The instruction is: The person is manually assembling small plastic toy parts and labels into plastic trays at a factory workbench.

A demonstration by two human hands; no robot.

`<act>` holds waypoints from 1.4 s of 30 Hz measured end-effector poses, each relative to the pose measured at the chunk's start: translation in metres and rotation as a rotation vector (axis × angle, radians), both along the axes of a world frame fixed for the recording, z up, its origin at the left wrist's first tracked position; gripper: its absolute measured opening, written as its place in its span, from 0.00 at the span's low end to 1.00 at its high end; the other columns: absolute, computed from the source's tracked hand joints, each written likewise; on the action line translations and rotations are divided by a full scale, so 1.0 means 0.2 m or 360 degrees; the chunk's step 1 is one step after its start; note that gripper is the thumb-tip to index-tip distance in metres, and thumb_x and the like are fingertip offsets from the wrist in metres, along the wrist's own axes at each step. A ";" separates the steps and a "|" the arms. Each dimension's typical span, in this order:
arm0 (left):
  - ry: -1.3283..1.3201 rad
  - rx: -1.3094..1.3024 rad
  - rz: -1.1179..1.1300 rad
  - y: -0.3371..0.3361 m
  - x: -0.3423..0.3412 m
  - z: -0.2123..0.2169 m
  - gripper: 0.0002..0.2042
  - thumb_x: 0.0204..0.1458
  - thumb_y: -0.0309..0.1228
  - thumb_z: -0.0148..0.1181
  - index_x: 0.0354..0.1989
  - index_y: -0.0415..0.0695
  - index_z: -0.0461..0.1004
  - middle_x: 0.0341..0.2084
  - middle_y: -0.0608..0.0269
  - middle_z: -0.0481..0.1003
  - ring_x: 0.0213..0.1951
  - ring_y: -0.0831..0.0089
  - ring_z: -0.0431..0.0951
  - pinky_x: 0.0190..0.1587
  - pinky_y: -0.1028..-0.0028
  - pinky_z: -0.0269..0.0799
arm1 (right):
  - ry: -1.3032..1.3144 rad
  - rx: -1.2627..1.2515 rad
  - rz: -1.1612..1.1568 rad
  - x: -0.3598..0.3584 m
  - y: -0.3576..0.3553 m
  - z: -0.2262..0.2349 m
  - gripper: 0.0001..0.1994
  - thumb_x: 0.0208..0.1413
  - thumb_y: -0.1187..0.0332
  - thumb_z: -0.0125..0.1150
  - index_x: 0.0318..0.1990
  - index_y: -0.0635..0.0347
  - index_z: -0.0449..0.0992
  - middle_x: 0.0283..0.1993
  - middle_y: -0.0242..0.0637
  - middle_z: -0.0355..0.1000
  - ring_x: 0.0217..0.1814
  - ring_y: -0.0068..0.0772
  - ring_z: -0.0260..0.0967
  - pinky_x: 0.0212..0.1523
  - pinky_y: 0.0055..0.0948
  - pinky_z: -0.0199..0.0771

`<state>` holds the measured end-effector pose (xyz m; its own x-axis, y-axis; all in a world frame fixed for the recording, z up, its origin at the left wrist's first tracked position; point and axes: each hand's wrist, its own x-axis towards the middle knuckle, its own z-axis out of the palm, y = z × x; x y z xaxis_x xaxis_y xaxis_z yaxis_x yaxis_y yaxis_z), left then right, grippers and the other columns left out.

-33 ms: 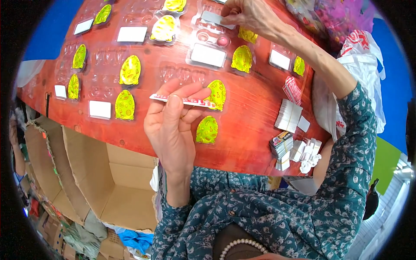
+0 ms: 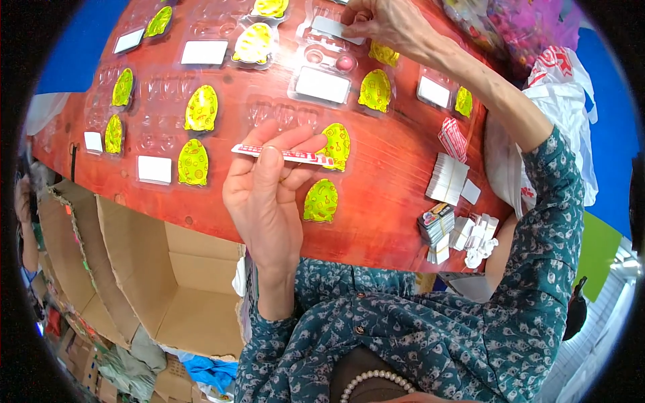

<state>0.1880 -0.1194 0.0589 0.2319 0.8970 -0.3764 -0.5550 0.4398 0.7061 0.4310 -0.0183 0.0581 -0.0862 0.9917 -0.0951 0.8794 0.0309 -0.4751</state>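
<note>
My left hand (image 2: 265, 201) pinches a thin stack of red-and-white cards (image 2: 285, 156), seen edge-on, between thumb and fingers. Farther off, my right hand (image 2: 383, 25) has its fingers closed on a white card (image 2: 329, 28) at a clear plastic tray near the table's far side. Just nearer, another white card (image 2: 322, 85) lies in a clear tray, and a pink round piece (image 2: 345, 62) shows beside it. Yellow-green patterned egg-shaped pieces sit in many trays; one (image 2: 375, 91) is right of that card, another (image 2: 336, 147) is partly behind my left fingers.
On the red table (image 2: 383, 215), banded white card stacks (image 2: 447, 179), red-patterned cards (image 2: 453, 140) and a dark-printed stack (image 2: 437, 228) lie to the right. A white plastic bag (image 2: 557, 127) stands beyond them. An open cardboard box (image 2: 201, 289) adjoins the near left edge.
</note>
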 end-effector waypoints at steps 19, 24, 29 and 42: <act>-0.0038 -0.0028 -0.0025 0.01 0.00 0.01 0.19 0.56 0.31 0.47 0.50 0.29 0.56 0.41 0.40 0.69 0.41 0.57 0.75 0.39 0.69 0.76 | -0.0365 0.0051 0.0140 -0.01 0.04 -0.01 0.05 0.39 0.75 0.54 0.25 0.62 0.76 0.23 0.46 0.72 0.27 0.42 0.72 0.26 0.35 0.70; -0.0034 -0.0044 -0.0026 0.01 0.00 0.01 0.19 0.56 0.30 0.46 0.51 0.29 0.56 0.41 0.40 0.69 0.42 0.58 0.74 0.40 0.69 0.75 | -0.0209 0.0245 0.0180 -0.05 0.00 -0.01 0.03 0.38 0.73 0.57 0.23 0.61 0.75 0.21 0.45 0.71 0.25 0.41 0.71 0.24 0.34 0.68; -0.0124 -0.0029 -0.0007 0.03 -0.01 0.02 0.18 0.57 0.29 0.44 0.53 0.30 0.55 0.45 0.41 0.67 0.46 0.59 0.72 0.43 0.70 0.72 | -0.0405 0.0196 0.0160 -0.17 -0.04 0.01 0.03 0.40 0.73 0.59 0.23 0.63 0.74 0.19 0.43 0.70 0.21 0.36 0.69 0.22 0.32 0.66; -0.0034 0.0210 0.0218 -0.08 -0.10 0.00 0.15 0.55 0.27 0.49 0.48 0.30 0.63 0.39 0.53 0.70 0.38 0.71 0.73 0.41 0.73 0.73 | 0.0578 0.0364 0.0514 -0.61 -0.46 0.21 0.04 0.38 0.75 0.58 0.22 0.67 0.72 0.19 0.47 0.67 0.22 0.48 0.66 0.23 0.37 0.65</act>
<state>0.1684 -0.1350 0.0597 0.1108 0.9620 -0.2496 -0.6187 0.2634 0.7402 0.3082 -0.1093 0.1011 -0.3774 0.9012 0.2129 0.5884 0.4109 -0.6964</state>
